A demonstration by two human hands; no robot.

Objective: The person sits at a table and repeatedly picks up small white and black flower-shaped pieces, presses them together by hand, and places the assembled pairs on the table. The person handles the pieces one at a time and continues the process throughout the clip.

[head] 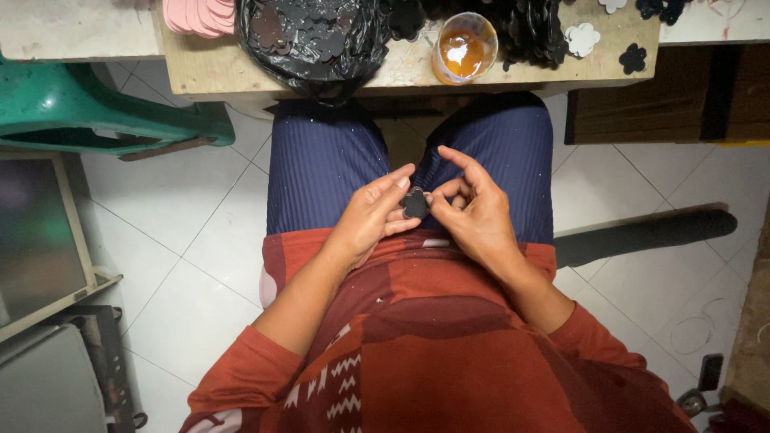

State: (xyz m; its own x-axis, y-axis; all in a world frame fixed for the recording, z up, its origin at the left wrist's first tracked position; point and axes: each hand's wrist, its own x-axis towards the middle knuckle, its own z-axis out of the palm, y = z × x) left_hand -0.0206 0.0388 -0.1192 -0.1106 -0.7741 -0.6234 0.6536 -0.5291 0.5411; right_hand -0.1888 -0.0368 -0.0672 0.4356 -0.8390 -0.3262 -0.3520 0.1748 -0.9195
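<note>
- Head view, nearest: left hand (370, 215) and right hand (473, 210) over lap, both pinching one small black flower-shaped piece (415, 203) between fingertips.
- Piece held clear of workbench (200, 72), well short of its near edge.
- On workbench: open cup of amber glue (463, 50) near the middle; black bag of black cutouts (309, 36) left of cup; pink cutouts (196, 14) at left end.
- Loose white and black flowers (582, 38) right of cup.
- Judged mid-batch: many pieces unhandled.
</note>
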